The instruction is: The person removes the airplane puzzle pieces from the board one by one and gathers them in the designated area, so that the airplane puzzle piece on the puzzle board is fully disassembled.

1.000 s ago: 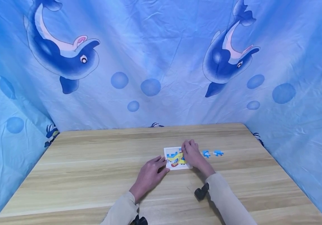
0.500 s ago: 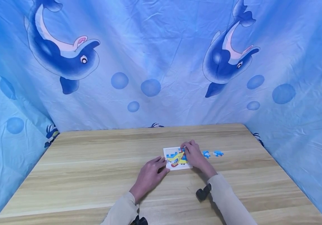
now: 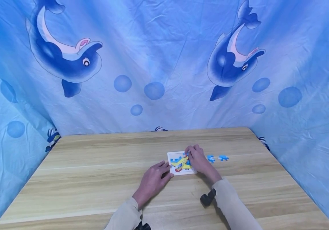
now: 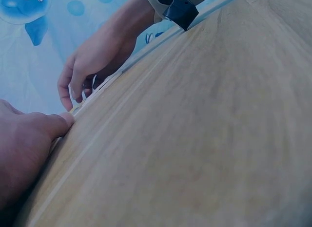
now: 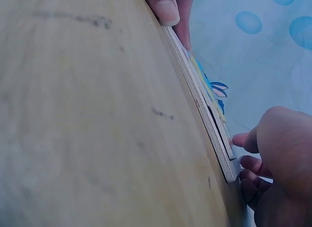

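A small jigsaw puzzle (image 3: 178, 165) showing a yellow airplane on blue lies in its white-rimmed board on the wooden table. My left hand (image 3: 153, 179) holds the board at its left side, with the thumb by the near corner and the other fingers along the left edge. In the right wrist view the left thumb (image 5: 167, 11) presses on the board's edge. My right hand (image 3: 198, 158) bends over the board's upper right, its fingertips at a puzzle piece near the red tail. A dark gap (image 5: 220, 124) shows under the puzzle's right part; the right hand covers that corner from above.
Two loose blue-and-white puzzle pieces lie right of the board, a nearer piece (image 3: 211, 158) and a farther piece (image 3: 223, 157). The wooden table (image 3: 95, 172) stretches around them. A blue dolphin-print cloth (image 3: 164, 64) hangs behind and at the sides. Black cameras sit at both wrists.
My right hand has shifted slightly to the right, and the airplane's red tail now shows beside its fingers. The left hand stays at the board. The loose pieces have not moved.
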`<action>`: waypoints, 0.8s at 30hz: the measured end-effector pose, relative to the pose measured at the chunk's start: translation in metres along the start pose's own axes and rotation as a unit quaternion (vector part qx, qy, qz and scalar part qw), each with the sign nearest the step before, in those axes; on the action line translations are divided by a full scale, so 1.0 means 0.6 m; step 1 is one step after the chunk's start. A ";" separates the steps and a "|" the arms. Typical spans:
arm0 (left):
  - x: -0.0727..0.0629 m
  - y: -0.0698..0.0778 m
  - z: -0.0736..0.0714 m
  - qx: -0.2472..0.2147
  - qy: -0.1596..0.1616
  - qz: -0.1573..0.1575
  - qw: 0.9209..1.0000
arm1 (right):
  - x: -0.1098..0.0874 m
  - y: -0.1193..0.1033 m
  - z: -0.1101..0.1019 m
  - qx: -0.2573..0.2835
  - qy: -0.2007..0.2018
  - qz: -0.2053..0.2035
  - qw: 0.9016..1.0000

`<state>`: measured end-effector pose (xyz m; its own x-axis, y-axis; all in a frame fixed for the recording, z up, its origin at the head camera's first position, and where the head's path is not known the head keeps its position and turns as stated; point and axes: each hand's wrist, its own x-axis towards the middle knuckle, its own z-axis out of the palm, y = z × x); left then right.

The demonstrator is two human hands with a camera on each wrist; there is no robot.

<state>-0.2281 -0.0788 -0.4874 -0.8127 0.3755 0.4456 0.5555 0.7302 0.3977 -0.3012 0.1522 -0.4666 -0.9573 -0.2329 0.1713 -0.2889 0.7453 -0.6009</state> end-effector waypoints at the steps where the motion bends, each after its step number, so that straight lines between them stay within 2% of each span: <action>1: 0.000 0.000 0.000 0.000 0.000 0.000 1.000 | 0.000 0.000 0.000 0.001 0.001 -0.002 1.000; 16: 0.000 -0.002 0.001 0.001 0.001 0.003 1.000 | 0.000 0.006 0.002 0.030 0.002 0.005 1.000; 24: 0.000 -0.001 0.000 -0.003 0.004 0.002 1.000 | -0.004 0.006 -0.001 0.046 0.000 -0.007 0.999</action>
<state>-0.2284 -0.0792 -0.4877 -0.8091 0.3736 0.4536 0.5596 0.7256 0.4004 -0.3002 0.1557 -0.4691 -0.9530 -0.2436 0.1803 -0.3005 0.6811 -0.6677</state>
